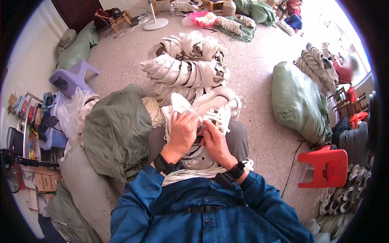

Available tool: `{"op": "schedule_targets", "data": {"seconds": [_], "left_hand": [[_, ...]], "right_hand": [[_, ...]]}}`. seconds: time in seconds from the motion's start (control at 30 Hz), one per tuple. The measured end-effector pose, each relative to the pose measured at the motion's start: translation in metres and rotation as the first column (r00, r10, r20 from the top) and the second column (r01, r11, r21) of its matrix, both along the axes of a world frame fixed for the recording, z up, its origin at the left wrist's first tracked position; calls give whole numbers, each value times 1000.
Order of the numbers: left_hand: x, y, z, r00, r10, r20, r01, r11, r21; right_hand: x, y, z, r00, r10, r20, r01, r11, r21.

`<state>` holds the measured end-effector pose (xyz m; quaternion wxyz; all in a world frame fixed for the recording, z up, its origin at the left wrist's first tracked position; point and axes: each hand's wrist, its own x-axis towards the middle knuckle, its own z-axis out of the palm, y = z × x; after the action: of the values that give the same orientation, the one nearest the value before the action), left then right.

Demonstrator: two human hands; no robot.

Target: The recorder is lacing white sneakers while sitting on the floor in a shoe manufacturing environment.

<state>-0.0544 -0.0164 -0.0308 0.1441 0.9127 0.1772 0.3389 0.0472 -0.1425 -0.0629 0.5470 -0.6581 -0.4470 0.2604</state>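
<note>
On my lap lie white shoe uppers. One with white laces threaded through its eyelets (219, 103) rests just beyond my hands. My left hand (181, 131) is closed, its curled fingers gripping a white shoe upper (179, 104) whose tip sticks up past the knuckles. Close by, my right hand (214, 142) is closed too, thumb and fingers pinched together at the inner edge of the uppers. Whatever is between those fingertips is too small to make out. A bundle of loose white laces (190, 175) lies across my lap near my waist.
Stacked rows of white shoe uppers (186, 71) stand on the floor ahead. A dark green sack (117, 129) sits at my left, with a purple stool (73, 77) beyond it. To the right are a stuffed green sack (298, 101), a red stool (324, 167) and another person (344, 69).
</note>
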Motion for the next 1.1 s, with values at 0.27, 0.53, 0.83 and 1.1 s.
{"op": "schedule_targets", "data": {"seconds": [0.27, 0.53, 0.83, 1.1], "left_hand": [[-10, -11, -16, 993, 83, -89, -57, 963, 265], [-9, -13, -23, 989, 76, -125, -48, 976, 212], [-12, -11, -15, 994, 109, 12, -109, 981, 163], [-14, -13, -18, 991, 122, 48, -123, 992, 10]], "right_hand": [[3, 4, 7, 985, -14, -170, 15, 1000, 7], [3, 18, 13, 977, -79, -197, 75, 997, -28], [25, -6, 23, 999, 32, -16, -34, 985, -168], [139, -216, -34, 733, 9, 680, 383, 821, -423]]}}
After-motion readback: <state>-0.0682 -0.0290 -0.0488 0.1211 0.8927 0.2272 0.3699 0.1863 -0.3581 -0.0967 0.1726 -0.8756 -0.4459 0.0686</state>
